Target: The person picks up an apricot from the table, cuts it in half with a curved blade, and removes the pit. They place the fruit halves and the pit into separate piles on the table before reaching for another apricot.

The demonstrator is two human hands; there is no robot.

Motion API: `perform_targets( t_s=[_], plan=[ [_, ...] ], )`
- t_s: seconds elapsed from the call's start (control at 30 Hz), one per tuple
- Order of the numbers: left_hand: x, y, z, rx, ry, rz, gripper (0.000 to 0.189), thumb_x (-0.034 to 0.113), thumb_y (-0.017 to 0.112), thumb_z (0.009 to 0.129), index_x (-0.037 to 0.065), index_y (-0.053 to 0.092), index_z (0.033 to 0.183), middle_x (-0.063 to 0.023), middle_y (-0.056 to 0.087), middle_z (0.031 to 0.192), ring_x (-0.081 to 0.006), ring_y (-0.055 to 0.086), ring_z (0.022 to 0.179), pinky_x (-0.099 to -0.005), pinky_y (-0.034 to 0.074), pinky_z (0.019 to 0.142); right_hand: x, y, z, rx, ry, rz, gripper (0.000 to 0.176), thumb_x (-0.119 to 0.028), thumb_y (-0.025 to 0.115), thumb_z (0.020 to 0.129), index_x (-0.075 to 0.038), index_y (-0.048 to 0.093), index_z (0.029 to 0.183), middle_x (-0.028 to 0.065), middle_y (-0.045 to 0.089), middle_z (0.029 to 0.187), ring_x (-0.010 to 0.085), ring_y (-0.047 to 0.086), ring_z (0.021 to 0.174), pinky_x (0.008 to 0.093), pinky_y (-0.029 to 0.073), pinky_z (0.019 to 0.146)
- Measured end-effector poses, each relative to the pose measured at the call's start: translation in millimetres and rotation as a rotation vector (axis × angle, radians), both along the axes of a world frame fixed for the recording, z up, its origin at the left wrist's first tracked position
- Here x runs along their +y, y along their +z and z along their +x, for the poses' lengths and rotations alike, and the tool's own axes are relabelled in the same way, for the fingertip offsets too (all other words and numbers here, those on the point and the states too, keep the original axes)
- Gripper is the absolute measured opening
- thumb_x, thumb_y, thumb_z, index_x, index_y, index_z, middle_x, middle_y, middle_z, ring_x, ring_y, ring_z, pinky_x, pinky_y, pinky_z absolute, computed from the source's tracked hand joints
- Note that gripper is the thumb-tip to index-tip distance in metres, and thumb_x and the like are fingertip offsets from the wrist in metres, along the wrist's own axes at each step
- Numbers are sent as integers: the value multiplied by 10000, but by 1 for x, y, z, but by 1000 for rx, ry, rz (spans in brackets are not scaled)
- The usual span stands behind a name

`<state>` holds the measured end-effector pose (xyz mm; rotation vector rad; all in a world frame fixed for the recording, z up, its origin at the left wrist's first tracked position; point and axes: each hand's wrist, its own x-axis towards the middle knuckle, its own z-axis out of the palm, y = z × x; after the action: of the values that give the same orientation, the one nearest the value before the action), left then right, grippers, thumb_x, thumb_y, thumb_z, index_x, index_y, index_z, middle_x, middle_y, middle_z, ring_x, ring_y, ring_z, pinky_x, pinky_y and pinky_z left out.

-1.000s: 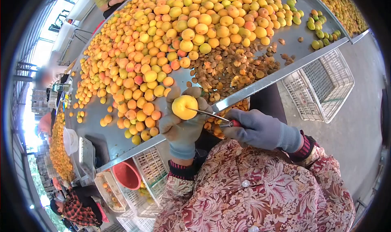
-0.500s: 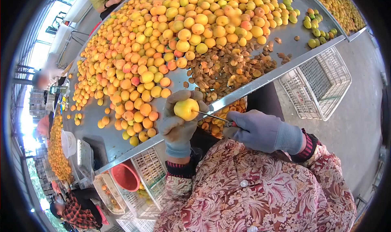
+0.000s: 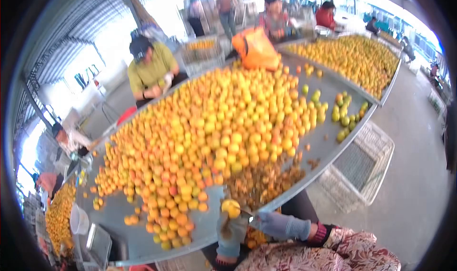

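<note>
My left hand [image 3: 230, 230], in a grey glove, is closed round a yellow apricot [image 3: 232, 207] above the near edge of the table. Just right of it, my right hand [image 3: 275, 225], gloved in blue-grey, is closed on a slim metal tool [image 3: 251, 218] that points toward the fruit. Blur hides whether the tip is in the apricot. Beyond my hands lies a heap of brown apricot pits [image 3: 259, 183]. A large pile of orange-yellow apricots [image 3: 204, 128] covers much of the metal table [image 3: 112, 214]. Below my hands are more orange pieces [image 3: 255, 236], partly hidden.
Greener apricots [image 3: 343, 111] sit at the table's right corner. A white plastic crate [image 3: 362, 171] stands on the floor at right. An orange bag [image 3: 257, 49] rests at the far edge. A person in an olive shirt [image 3: 154, 68] sits across; others are farther back.
The view has tilted up, so my hands appear lower and the far side of the hall shows. Both hands still hold the apricot and the tool close together.
</note>
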<state>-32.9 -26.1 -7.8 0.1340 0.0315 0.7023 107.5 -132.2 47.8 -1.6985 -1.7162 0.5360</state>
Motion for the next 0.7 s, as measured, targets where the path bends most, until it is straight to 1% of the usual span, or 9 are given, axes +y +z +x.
perform_targets(
  t_s=[0.03, 0.07, 0.13, 0.27, 0.33, 0.37, 0.57, 0.63, 0.7],
  plan=[
    [12, -30, -5, -18, -19, -253, 450, 194, 521, 862, 83, 399, 1281, -95, 543, 1097, -234, 528, 980, -439, 418, 873, -1, 38, -3, 626, -80, -558, 298, -352, 483, 907, -57, 487, 949, 50, 502, 584, 138, 465, 441, 272, 384, 373],
    [15, -8, 4, -41, -30, -231, 450, 194, 521, 862, 83, 399, 1281, -95, 543, 1097, -234, 528, 980, -439, 418, 873, 5, 49, 3, 604, -87, -533, 298, -352, 483, 907, -57, 487, 949, 50, 502, 584, 138, 465, 441, 272, 384, 373],
    [4, 26, 6, 210, 19, 330, 421, 192, 524, 861, 73, 426, 1252, -100, 562, 1065, -229, 553, 956, -439, 446, 855, 6, 61, 5, 667, -147, -889, 293, -329, 454, 904, -43, 459, 965, 114, 576, 758, 201, 557, 609, 344, 482, 557],
    [2, 20, 10, 160, 47, 288, 365, 209, 523, 868, 61, 466, 1197, -106, 577, 1057, -239, 575, 933, -433, 467, 847, 2, 51, -5, 693, -165, -876, 334, -357, 449, 904, -29, 445, 969, 107, 558, 709, 183, 545, 557, 331, 462, 480],
    [-6, 26, 21, 138, 63, 102, 330, 250, 519, 883, 57, 493, 1149, -112, 580, 1065, -239, 584, 918, -427, 476, 840, 2, 35, -16, 657, -159, -565, 344, -354, 452, 899, -22, 437, 988, 106, 552, 689, 188, 550, 553, 324, 456, 462],
    [-7, 30, 22, 138, 65, 100, 330, 250, 519, 883, 57, 493, 1149, -112, 580, 1065, -239, 584, 918, -427, 476, 840, 5, 35, -17, 656, -158, -568, 344, -354, 452, 899, -22, 437, 988, 106, 552, 689, 188, 550, 553, 324, 456, 462],
    [2, 33, 18, 230, 38, 239, 331, 271, 489, 911, 52, 475, 1160, -128, 575, 1064, -238, 601, 873, -405, 503, 798, 10, 36, -8, 719, -232, -665, 323, -323, 435, 897, -18, 435, 1002, 110, 554, 697, 195, 545, 553, 319, 453, 461],
    [14, 37, 12, 370, 35, 452, 330, 236, 496, 909, 39, 450, 1169, -147, 575, 1046, -228, 605, 866, -376, 510, 787, 11, 45, -4, 739, -215, -736, 306, -308, 427, 896, -20, 437, 999, 113, 556, 703, 195, 537, 538, 316, 450, 455],
    [18, 44, 10, 389, 10, 467, 340, 232, 506, 904, 32, 439, 1170, -151, 575, 1036, -222, 604, 863, -362, 511, 781, 11, 57, -2, 734, -204, -741, 305, -305, 428, 896, -19, 438, 1001, 116, 556, 704, 196, 536, 534, 320, 448, 450]
  ],
)
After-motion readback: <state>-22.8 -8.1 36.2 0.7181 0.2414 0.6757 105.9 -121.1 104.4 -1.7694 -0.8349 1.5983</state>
